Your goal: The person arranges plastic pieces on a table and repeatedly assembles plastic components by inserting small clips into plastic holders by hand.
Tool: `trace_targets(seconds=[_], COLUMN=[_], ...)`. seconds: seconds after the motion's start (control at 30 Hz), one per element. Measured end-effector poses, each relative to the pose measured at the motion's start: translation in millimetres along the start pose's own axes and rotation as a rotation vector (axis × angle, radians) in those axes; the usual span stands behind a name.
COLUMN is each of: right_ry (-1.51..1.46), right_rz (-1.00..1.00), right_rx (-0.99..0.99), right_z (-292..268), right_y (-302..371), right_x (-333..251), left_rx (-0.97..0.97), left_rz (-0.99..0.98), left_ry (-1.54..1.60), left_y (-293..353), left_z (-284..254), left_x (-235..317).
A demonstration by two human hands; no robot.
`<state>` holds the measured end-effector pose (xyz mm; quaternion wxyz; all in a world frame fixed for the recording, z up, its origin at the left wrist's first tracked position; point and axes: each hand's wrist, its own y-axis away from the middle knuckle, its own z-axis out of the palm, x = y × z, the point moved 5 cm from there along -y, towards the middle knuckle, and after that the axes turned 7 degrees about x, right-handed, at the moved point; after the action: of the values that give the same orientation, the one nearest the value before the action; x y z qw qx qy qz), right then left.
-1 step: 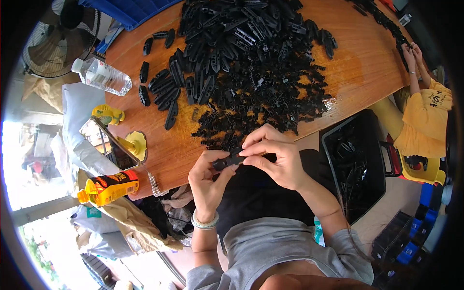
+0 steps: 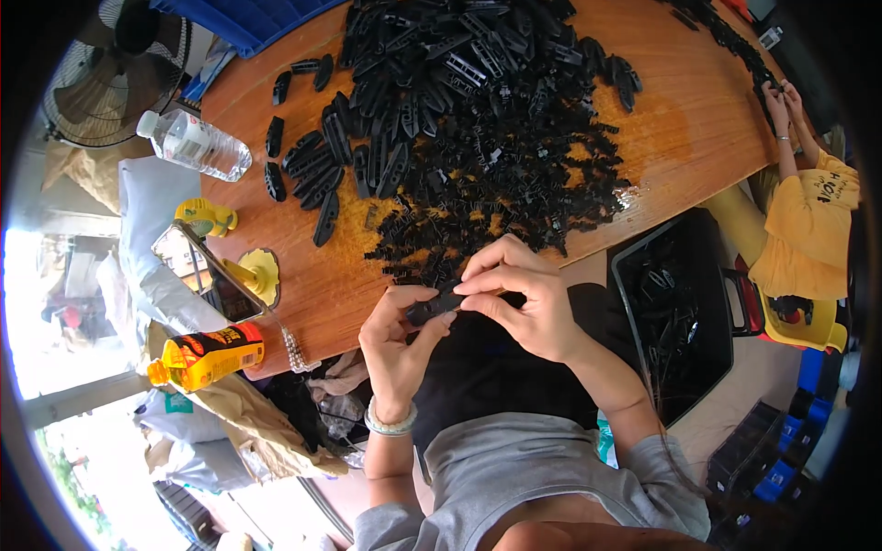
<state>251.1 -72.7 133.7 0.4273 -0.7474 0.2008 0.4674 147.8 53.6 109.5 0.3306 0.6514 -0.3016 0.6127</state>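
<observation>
Just off the table's near edge, I hold a small oblong black plastic part (image 2: 424, 313) between both hands. My left hand (image 2: 393, 338) grips its left end between thumb and fingers. At the right end, the thumb and fingertips of my right hand (image 2: 522, 298) pinch together on it. Whether a smaller piece sits between those fingertips is hidden. Right beyond my hands spreads a heap of small black toothed clips (image 2: 496, 197). Behind the clips is a large pile of long black plastic shells (image 2: 432, 64), with several loose shells (image 2: 317, 170) to its left.
On the wooden table (image 2: 680, 110) at left are a water bottle (image 2: 197, 145), a phone (image 2: 207, 275) on a yellow stand (image 2: 257, 275), and an orange drink bottle (image 2: 211, 356). A black bin (image 2: 675, 312) of parts stands at my right. Another person's hands (image 2: 783, 106) work at far right.
</observation>
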Motion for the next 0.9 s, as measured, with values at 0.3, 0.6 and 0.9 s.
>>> trace_targets(seconds=[0.3, 0.6, 0.9], right_ry=[-0.051, 0.001, 0.253], right_rz=[0.230, 0.119, -0.053], right_rx=[0.159, 0.096, 0.001], right_z=[-5.7, -5.5, -5.2], right_y=[21.5, 33.3, 34.1], right_x=[0.5, -2.6, -10.7], left_rx=[0.028, -0.029, 0.010], left_rz=[-0.123, -0.198, -0.158], left_ry=[0.329, 0.239, 0.198], left_y=[17.7, 23.6, 28.4], left_z=[11.1, 15.2, 8.1], left_x=[-16.4, -13.5, -9.3])
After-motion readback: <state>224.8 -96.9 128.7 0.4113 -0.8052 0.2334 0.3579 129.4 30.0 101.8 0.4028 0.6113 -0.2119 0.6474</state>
